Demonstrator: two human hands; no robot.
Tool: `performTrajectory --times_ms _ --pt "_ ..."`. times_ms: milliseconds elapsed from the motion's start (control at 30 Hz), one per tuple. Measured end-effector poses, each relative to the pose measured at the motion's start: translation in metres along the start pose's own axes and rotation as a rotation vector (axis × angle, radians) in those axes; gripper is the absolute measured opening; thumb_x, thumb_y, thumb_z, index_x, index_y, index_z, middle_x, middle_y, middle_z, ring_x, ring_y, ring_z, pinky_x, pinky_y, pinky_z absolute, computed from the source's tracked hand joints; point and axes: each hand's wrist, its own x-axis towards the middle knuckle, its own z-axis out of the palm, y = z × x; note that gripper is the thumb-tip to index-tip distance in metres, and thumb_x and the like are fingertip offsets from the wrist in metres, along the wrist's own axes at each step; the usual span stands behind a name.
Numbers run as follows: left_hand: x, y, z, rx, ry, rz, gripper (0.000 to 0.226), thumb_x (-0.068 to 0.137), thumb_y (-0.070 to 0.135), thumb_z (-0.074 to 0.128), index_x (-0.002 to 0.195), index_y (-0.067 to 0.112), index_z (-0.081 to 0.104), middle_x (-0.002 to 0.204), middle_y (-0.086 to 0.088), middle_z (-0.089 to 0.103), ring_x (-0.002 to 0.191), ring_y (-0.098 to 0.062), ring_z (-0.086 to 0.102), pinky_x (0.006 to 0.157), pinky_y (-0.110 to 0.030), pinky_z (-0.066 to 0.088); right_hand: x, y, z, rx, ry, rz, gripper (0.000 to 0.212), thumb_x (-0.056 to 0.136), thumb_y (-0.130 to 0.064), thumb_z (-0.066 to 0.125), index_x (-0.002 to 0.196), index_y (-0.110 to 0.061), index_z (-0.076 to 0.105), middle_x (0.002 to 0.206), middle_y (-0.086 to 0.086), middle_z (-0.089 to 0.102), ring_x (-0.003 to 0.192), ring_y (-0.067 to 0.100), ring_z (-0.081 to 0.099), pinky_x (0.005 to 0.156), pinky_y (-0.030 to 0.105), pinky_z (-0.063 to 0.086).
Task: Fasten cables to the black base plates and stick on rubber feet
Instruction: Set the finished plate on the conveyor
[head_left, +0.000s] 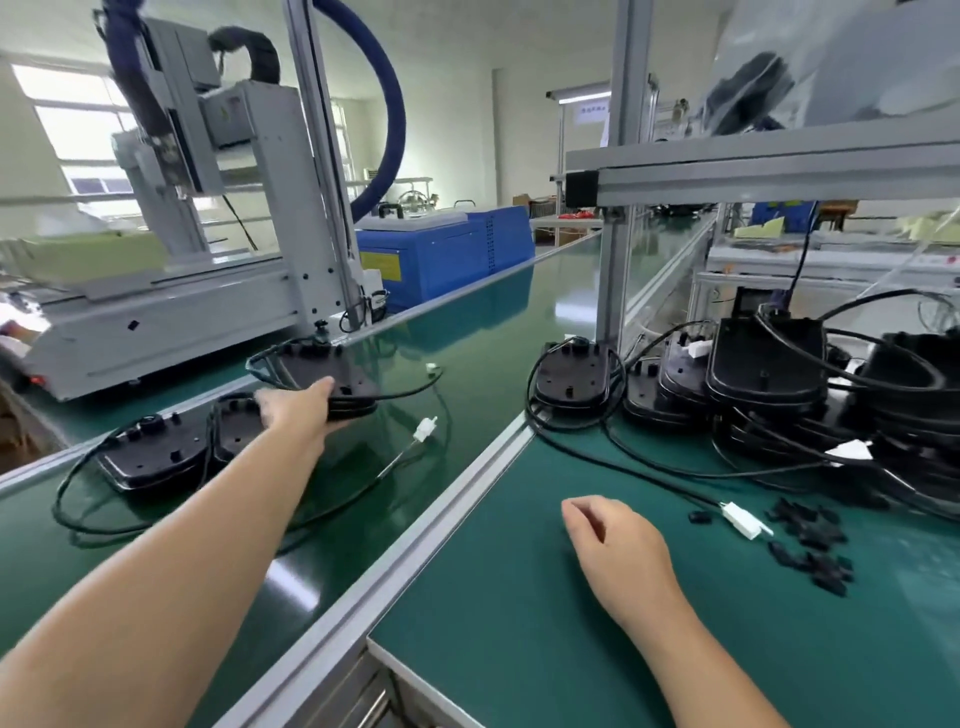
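At a factory assembly line, we reach our left hand (298, 408) out over the green conveyor belt (467, 332) and grasp the near edge of a black base plate (324, 374), thumb on top and fingers underneath, the plate tilted above the belt. Its cable (410, 387) loops off to the right and ends in a small white connector (430, 368). Two more base plates (156, 457) lie on the belt just to the left of our arm, side by side and touching, their cable (67, 499) curling round them; a second white connector (425, 429) lies near the belt's right edge.

Our right hand (613, 545) rests on the green workbench mat (519, 623), fingers loosely curled and holding nothing. Just to its right lies a white plug (744, 520) on a black lead, and beyond it a scatter of small black rubber feet (810, 545). A heap of stacked base plates (769, 374) with tangled cables fills the far right of the bench, beneath an aluminium shelf (779, 166).

Across the belt stands a grey gantry machine (171, 312), with a blue cabinet (447, 254) behind it
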Motion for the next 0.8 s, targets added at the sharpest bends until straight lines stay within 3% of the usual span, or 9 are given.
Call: performTrajectory --times_ms 133,267,333,433,533,600,667,733,800 --pt "0.033 -0.013 0.0 -0.112 -0.058 -0.087 0.049 0.092 0.026 0.061 0.131 0.006 0.041 0.129 -0.008 0.053 0.105 -0.033 0.063 0.069 -0.041 0.057 0.001 0.003 0.001 -0.021 0.003 -0.029 0.013 0.098 -0.032 0.05 0.094 -0.037 0.062 0.091 -0.021 0.059 0.087 -0.01 0.051 0.071 0.007 0.033" --pt "0.038 -0.019 0.015 -0.004 0.094 -0.017 0.059 0.079 0.023 0.079 0.119 -0.002 0.043 0.108 -0.011 0.051 0.082 -0.031 0.063 0.072 -0.049 0.058 0.003 0.003 0.002 -0.022 0.012 -0.039 0.016 0.098 -0.031 0.051 0.098 -0.034 0.066 0.092 -0.021 0.061 0.088 -0.009 0.053 0.071 0.008 0.034" --pt "0.04 -0.017 0.019 0.199 0.122 -0.01 0.06 0.085 0.034 0.071 0.118 -0.009 0.045 0.108 -0.014 0.06 0.089 -0.031 0.065 0.082 -0.045 0.056 0.005 0.003 0.002 -0.034 0.015 -0.037 0.016 0.097 -0.031 0.051 0.099 -0.033 0.066 0.093 -0.021 0.061 0.087 -0.009 0.053 0.071 0.007 0.033" --pt "0.04 -0.015 0.019 0.747 0.209 0.129 0.072 0.086 0.051 0.063 0.116 -0.013 0.053 0.117 -0.024 0.062 0.109 -0.035 0.06 0.091 -0.039 0.048 0.006 0.003 0.002 -0.04 0.028 -0.03 0.016 0.097 -0.031 0.051 0.099 -0.033 0.067 0.091 -0.021 0.061 0.086 -0.01 0.053 0.069 0.003 0.033" --pt "0.026 -0.013 0.026 0.955 0.375 0.282 0.101 0.076 0.055 0.069 0.139 -0.012 0.027 0.137 -0.026 0.042 0.122 -0.036 0.044 0.098 -0.044 0.039 0.006 0.002 0.003 -0.035 0.029 -0.015 0.016 0.097 -0.031 0.051 0.098 -0.032 0.067 0.09 -0.021 0.061 0.084 -0.009 0.053 0.067 0.002 0.034" --pt "0.014 -0.01 0.033 1.076 0.425 0.425 0.102 0.079 0.05 0.069 0.147 -0.003 0.015 0.15 -0.022 0.029 0.135 -0.035 0.031 0.107 -0.047 0.031 0.005 0.0 0.002 -0.027 0.02 -0.004 0.016 0.097 -0.03 0.051 0.098 -0.032 0.067 0.09 -0.019 0.061 0.085 -0.008 0.053 0.067 0.004 0.034" --pt "0.002 -0.007 0.047 1.206 0.34 0.639 0.084 0.086 0.042 0.065 0.147 0.003 0.023 0.15 -0.019 0.03 0.138 -0.034 0.027 0.111 -0.048 0.029 0.003 -0.002 0.0 0.014 0.01 0.025 0.015 0.097 -0.029 0.052 0.097 -0.031 0.066 0.092 -0.017 0.063 0.087 -0.003 0.056 0.071 0.009 0.037" --pt "-0.015 -0.01 0.07 1.237 0.126 0.818 0.054 0.091 0.039 0.057 0.134 0.008 0.048 0.137 -0.016 0.046 0.128 -0.033 0.039 0.103 -0.045 0.036 0.002 -0.005 -0.007 0.096 -0.04 0.081 0.014 0.097 -0.028 0.053 0.094 -0.03 0.066 0.088 -0.012 0.067 0.084 0.002 0.06 0.075 0.017 0.045" --pt "-0.035 -0.02 0.1 1.193 -0.148 0.8 0.043 0.095 0.042 0.05 0.123 0.012 0.06 0.127 -0.014 0.055 0.118 -0.032 0.05 0.096 -0.04 0.041 0.001 -0.008 -0.02 0.235 -0.149 0.171 0.015 0.096 -0.029 0.055 0.091 -0.027 0.069 0.082 -0.006 0.07 0.071 0.003 0.063 0.068 0.016 0.05"
